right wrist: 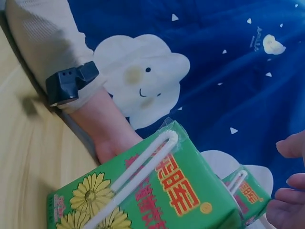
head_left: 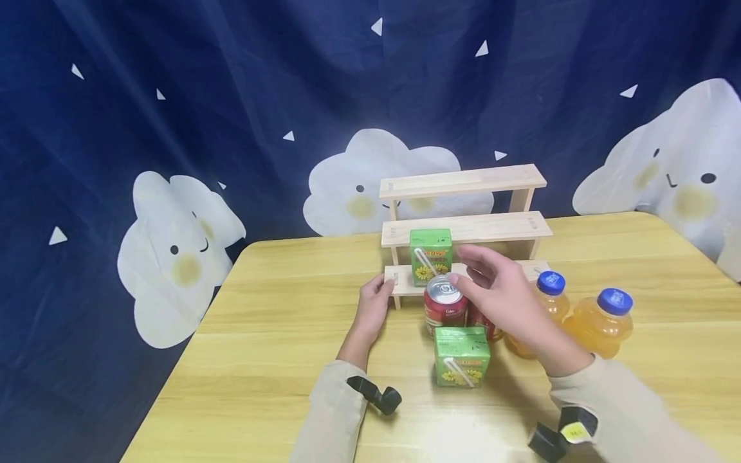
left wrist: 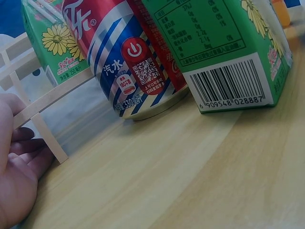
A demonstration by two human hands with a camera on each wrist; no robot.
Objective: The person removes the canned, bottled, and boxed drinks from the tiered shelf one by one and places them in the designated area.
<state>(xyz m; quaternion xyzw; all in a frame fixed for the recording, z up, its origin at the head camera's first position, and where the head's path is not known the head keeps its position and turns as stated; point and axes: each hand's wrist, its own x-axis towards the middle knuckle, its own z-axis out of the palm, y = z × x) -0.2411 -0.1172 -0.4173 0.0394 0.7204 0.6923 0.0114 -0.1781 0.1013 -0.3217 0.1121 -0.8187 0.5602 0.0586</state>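
Observation:
My left hand [head_left: 370, 312] grips the left end of the bottom step of a wooden three-tier rack [head_left: 463, 228], thumb on top, fingers curled under the board. On that bottom step stands a green drink carton [head_left: 424, 256] with a straw on its front. My right hand [head_left: 502, 289] hovers just right of this carton, thumb and fingers apart, nothing between them. Below it are a red cola can [head_left: 444, 315] and, partly hidden by the hand, a second red can [head_left: 483, 325]. In front of the cans stands another green carton [head_left: 461, 360]; its barcode side shows in the left wrist view.
Two orange drink bottles with blue caps, a nearer-in bottle [head_left: 554, 305] and an outer bottle [head_left: 600, 326], stand to the right of the cans, one partly behind my right forearm. A dark blue curtain [head_left: 260, 77] with white clouds hangs behind the wooden table [head_left: 243, 360].

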